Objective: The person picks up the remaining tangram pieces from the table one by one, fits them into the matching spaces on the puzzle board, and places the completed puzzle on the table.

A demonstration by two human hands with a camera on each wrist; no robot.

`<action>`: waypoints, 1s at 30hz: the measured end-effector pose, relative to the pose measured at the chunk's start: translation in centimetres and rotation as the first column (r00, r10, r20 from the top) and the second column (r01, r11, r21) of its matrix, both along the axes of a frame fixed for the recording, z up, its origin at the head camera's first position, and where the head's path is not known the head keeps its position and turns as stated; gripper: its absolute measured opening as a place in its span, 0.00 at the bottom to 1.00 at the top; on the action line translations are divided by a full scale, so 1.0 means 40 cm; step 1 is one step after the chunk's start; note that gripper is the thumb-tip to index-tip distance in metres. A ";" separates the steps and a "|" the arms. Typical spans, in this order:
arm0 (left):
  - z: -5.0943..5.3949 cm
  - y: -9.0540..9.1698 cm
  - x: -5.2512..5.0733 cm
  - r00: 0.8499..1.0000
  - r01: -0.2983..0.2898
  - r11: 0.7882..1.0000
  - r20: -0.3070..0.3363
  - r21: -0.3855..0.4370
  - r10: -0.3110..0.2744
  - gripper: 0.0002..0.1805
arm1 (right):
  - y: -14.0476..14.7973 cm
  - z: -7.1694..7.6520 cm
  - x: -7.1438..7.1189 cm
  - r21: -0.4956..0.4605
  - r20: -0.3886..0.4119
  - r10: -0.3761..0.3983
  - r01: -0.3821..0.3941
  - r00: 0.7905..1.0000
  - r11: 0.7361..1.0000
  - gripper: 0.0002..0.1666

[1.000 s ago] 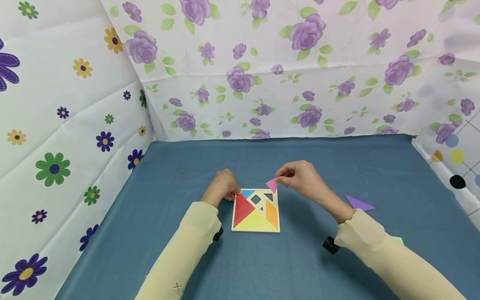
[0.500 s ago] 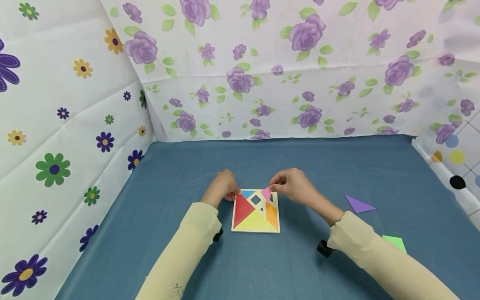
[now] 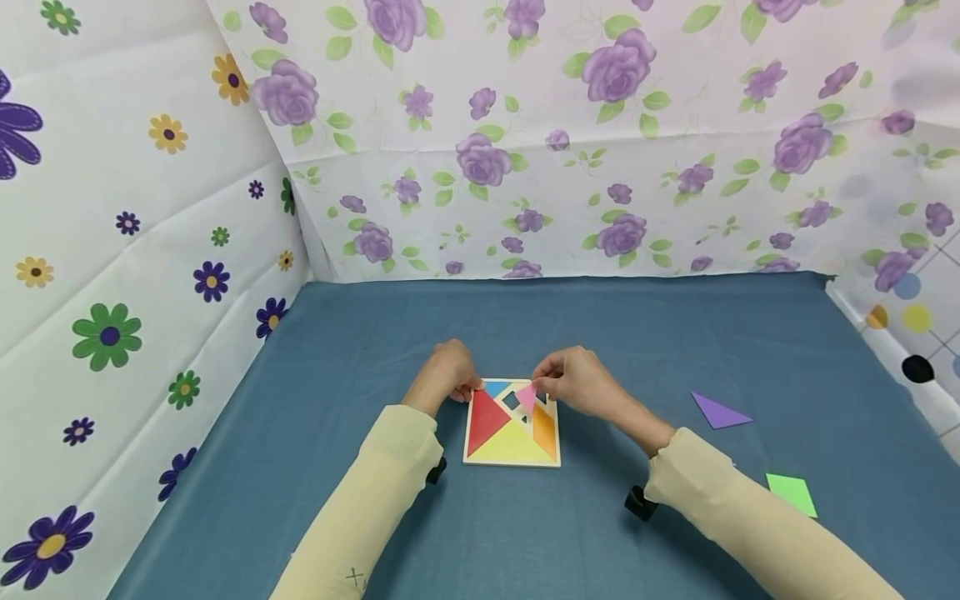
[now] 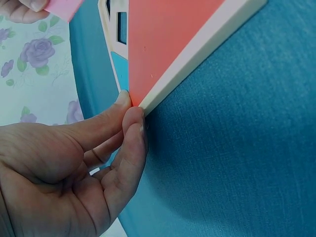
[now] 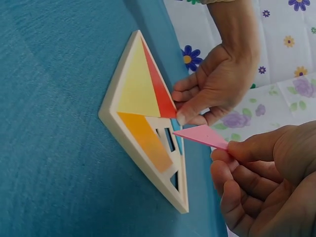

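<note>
The fingers (image 5: 251,181) of the right hand (image 3: 581,383) are pinching a pink triangle (image 5: 203,136) by one end, thumb against forefinger. It is tilted and held above the far right part of a shallow wooden board (image 4: 195,55), apart from its surface. At the board's far left corner, the left hand (image 4: 69,168) grips the rim between thumb and fingers.

The board lies flat on the blue worktop (image 3: 600,542). Set in it are a red triangle (image 3: 486,423) along the left side, a yellow triangle (image 3: 512,448) along the near side, an orange parallelogram (image 3: 545,432) at the right and a blue piece (image 3: 495,387) beside the left hand. Openings show between the blue and orange pieces.

Well to the right of the board, a purple triangle (image 3: 718,411) and a green piece (image 3: 792,495) rest on the worktop, apart from each other. A flowered sheet (image 3: 558,208) hangs behind.
</note>
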State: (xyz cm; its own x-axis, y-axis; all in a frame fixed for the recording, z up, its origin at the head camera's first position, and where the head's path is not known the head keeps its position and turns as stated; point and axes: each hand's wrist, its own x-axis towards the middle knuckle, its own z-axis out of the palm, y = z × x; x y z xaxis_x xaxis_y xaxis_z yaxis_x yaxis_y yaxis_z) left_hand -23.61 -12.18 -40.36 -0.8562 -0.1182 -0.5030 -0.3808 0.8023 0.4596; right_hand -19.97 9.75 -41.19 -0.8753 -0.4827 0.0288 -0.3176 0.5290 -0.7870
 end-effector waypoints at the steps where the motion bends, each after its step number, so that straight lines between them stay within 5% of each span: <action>1: 0.000 0.000 0.000 1.000 -0.001 1.000 -0.001 0.001 0.001 0.11 | -0.001 -0.003 0.000 -0.003 0.001 0.005 -0.005 1.000 1.000 0.05; 30: -0.003 0.002 -0.001 1.000 -0.006 1.000 -0.004 -0.007 0.006 0.12 | -0.013 -0.036 0.009 0.042 0.042 0.026 -0.028 0.999 0.999 0.04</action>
State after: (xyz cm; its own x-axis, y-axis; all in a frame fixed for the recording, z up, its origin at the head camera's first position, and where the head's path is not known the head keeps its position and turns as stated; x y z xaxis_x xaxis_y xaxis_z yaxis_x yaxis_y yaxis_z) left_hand -23.66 -12.09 -40.50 -0.8574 -0.1272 -0.4987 -0.3840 0.8032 0.4554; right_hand -19.61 9.23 -42.63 -0.8621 -0.5059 -0.0288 -0.2994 0.5543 -0.7766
